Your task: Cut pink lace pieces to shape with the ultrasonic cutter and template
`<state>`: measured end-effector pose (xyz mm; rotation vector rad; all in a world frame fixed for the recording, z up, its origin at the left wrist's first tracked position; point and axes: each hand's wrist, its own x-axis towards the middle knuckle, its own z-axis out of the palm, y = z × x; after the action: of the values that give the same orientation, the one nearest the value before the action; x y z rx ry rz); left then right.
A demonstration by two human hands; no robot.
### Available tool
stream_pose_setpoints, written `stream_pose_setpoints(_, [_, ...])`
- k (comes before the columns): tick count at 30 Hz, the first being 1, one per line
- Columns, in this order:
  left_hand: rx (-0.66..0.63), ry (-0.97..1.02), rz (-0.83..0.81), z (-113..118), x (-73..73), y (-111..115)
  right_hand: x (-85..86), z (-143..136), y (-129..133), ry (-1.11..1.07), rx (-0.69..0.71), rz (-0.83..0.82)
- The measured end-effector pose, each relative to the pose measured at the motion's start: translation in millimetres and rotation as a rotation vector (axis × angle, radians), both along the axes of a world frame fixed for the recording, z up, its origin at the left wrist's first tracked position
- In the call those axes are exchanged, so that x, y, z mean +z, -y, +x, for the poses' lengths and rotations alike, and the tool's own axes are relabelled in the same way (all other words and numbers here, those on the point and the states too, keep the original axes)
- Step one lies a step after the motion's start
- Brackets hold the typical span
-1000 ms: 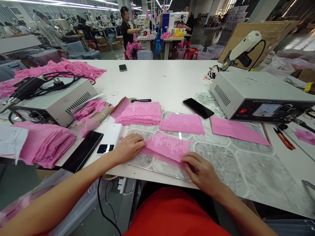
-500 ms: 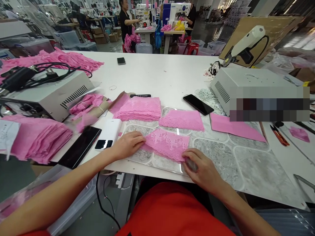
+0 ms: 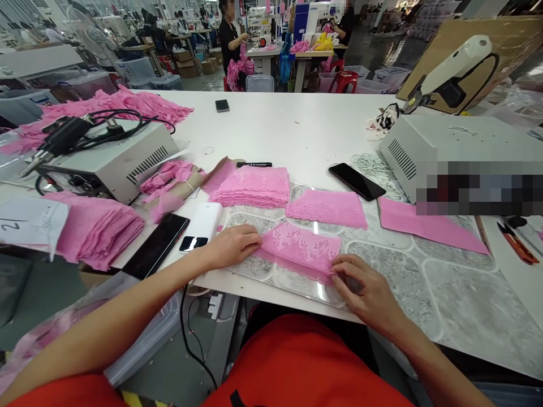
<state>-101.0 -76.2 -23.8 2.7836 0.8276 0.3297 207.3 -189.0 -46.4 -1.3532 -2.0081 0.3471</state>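
Observation:
A pink lace piece [image 3: 301,246] lies over the grey marbled mat, a strip of plainer pink fabric showing along its lower edge. My left hand [image 3: 237,244] pinches its left corner. At the right lower corner, my right hand [image 3: 360,282] grips the fabric between thumb and fingers. Behind the lace sit a stack of pink lace pieces [image 3: 254,186] and, to its right, a flat pink lace-edged piece [image 3: 326,208]. Farther right is a plain pink piece [image 3: 428,225].
A black phone [image 3: 357,181] lies behind the mat. Grey boxes stand left [image 3: 114,161] and right [image 3: 458,141]. Left are a power bank [image 3: 203,220], a large black phone [image 3: 156,246] and folded pink fabric [image 3: 99,229]. Orange-handled cutters [image 3: 520,244] lie far right.
The view has turned slightly left, shifting everything rightward. The lace's lower edge now sits higher, showing more of the plainer fabric beneath. Both hands still hold its corners.

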Motion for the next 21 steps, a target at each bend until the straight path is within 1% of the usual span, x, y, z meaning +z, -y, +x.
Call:
stream_pose_setpoints(4, [-0.024, -0.012, 0.083, -3.3, -4.1, 0.7, -3.3, 1.5, 2.7, 0.059, 0.054, 0.118])
stream_pose_setpoints(7, [-0.048, -0.012, 0.155, -5.0, -6.4, 1.2, -6.5, 1.8, 5.0, 0.097, 0.068, 0.207])
stream_pose_setpoints(9, [-0.065, -0.006, 0.201, -6.3, -6.6, 1.3, -8.5, 1.8, 6.2, 0.106, 0.071, 0.236])
stream_pose_setpoints(14, [-0.114, 0.024, 0.289, -10.6, -6.2, 0.4, -11.1, 2.9, 8.3, 0.108, 0.063, 0.209])
stream_pose_setpoints(18, [-0.144, 0.040, 0.352, -13.2, -8.0, -0.4, -7.0, 0.8, 11.0, 0.085, 0.059, 0.184])
stream_pose_setpoints(21, [-0.147, 0.046, 0.395, -13.2, -8.8, -1.3, -3.5, -5.6, 11.8, 0.116, 0.027, 0.182])
